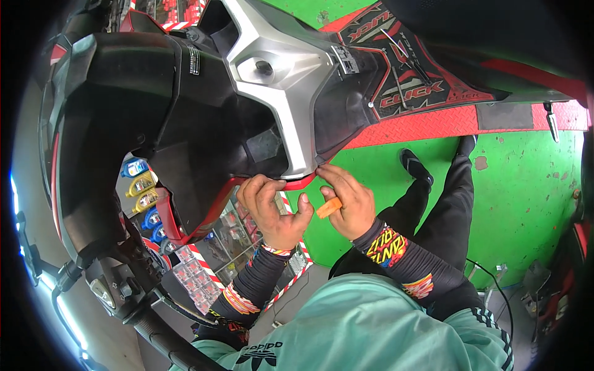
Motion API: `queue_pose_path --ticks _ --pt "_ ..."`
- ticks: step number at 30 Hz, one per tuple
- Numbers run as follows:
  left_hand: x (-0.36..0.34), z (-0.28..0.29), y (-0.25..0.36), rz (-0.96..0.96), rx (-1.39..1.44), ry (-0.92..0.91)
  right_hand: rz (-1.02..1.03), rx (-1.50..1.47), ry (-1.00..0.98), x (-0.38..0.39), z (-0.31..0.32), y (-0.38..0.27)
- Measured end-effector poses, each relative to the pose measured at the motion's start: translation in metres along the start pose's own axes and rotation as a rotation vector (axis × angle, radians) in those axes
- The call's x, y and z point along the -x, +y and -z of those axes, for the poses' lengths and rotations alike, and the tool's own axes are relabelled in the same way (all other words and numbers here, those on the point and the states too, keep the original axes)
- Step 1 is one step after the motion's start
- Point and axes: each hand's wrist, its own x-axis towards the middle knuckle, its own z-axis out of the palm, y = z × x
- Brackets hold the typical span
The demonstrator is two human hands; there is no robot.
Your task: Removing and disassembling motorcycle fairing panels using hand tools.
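Observation:
A scooter's silver centre panel runs down the black inner leg shield. Along the panel's lower end shows a red trim edge. My left hand rests its fingertips at this edge, with the thumb spread away and nothing seen in the hand. Just right of it, my right hand touches the panel's lower corner with its fingertips. A small flat orange plastic piece, which looks like a pry tool, is tucked by the right thumb. The fingertips' undersides are hidden.
Several thin metal tools lie on the scooter's footboard mat. The black handlebar grip is at lower left. Beyond the scooter are coloured bottles and a glass display case. A red platform runs over the green floor.

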Motion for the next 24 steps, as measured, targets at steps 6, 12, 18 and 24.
queue_pose_path --ticks 6,12,18,24 --pt "-0.002 0.001 -0.001 -0.023 -0.039 0.021 -0.018 0.114 -0.157 -0.011 0.01 -0.012" --pt "0.004 0.004 -0.005 -0.041 -0.024 0.015 0.047 0.179 -0.207 -0.014 0.009 -0.012" --pt "-0.002 0.003 -0.005 -0.022 -0.029 0.022 0.056 0.198 -0.218 -0.019 0.012 -0.013" --pt "-0.005 0.008 0.001 -0.04 0.021 0.045 0.041 0.18 -0.377 -0.025 0.026 -0.01"
